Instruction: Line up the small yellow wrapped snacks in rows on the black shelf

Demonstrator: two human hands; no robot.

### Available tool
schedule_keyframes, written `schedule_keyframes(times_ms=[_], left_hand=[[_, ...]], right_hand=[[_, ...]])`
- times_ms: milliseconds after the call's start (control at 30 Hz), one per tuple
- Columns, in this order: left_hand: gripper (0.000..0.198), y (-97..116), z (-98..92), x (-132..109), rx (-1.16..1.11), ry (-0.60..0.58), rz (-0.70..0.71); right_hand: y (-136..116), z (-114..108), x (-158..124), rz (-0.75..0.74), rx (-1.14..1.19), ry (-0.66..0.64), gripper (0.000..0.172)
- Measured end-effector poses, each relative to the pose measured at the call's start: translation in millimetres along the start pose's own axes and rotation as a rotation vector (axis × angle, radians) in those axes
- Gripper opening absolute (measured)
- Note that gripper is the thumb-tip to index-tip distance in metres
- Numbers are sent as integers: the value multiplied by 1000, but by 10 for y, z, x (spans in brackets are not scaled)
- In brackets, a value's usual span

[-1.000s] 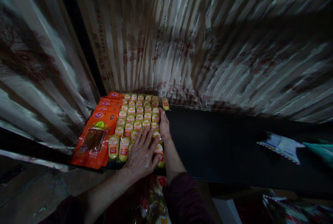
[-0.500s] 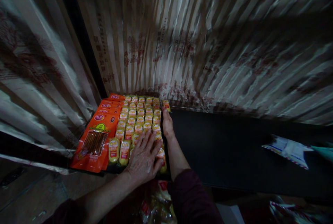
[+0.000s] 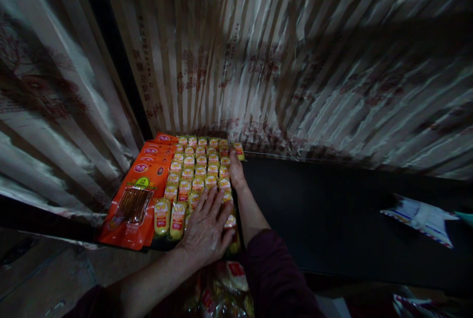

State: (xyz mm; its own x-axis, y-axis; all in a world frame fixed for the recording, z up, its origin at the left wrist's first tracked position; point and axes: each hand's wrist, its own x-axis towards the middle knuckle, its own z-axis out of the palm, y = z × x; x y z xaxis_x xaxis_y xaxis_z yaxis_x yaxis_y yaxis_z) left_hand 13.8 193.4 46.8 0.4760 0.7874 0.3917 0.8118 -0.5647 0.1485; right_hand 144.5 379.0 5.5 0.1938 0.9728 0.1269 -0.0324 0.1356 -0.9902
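Rows of small yellow wrapped snack cakes (image 3: 200, 160), with red and white labels, stand packed together on a black shelf (image 3: 314, 214). My left hand (image 3: 207, 229) lies flat over the near right part of the rows, fingers stretched out and pressing on the wrappers. Along the right side of the block rests my right hand (image 3: 236, 170), its fingers extended toward the back and partly hidden. One snack cake (image 3: 238, 150) sits just past its fingertips, out to the right of the rows. Orange snack bags (image 3: 133, 199) overlap in a line against the left side of the cakes.
Wrinkled, printed foil sheeting (image 3: 258, 61) covers the back and left. A dark post (image 3: 114, 47) stands in the left corner. A white and blue packet (image 3: 421, 217) lies on the shelf at right. Below the front edge are more wrapped packs (image 3: 225, 293).
The view has shifted slightly, so the packet at right appears farther right and lower. Both hands keep nearly the same places against the cakes.
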Motion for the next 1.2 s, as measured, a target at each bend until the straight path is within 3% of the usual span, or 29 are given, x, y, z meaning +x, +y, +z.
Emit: schedule_keyframes(times_ms=[167, 400, 567, 800, 967, 1200], left_hand=[[54, -4, 8, 15, -1, 10, 7], [54, -11, 35, -10, 0, 35, 14], [53, 19, -5, -17, 17, 46, 15], [51, 127, -30, -50, 11, 77, 20], [44, 266, -21, -223, -19, 135, 123], [49, 291, -54, -358, -26, 78, 212]], right_hand=[[-44, 12, -1, 45, -68, -31, 68], [-34, 0, -32, -32, -80, -54, 65], [-43, -125, -106, -40, -188, 55, 63], [11, -431, -68, -222, -574, 320, 41], [101, -457, 30, -243, -713, 271, 37], [142, -386, 97, -243, -835, 222, 35]])
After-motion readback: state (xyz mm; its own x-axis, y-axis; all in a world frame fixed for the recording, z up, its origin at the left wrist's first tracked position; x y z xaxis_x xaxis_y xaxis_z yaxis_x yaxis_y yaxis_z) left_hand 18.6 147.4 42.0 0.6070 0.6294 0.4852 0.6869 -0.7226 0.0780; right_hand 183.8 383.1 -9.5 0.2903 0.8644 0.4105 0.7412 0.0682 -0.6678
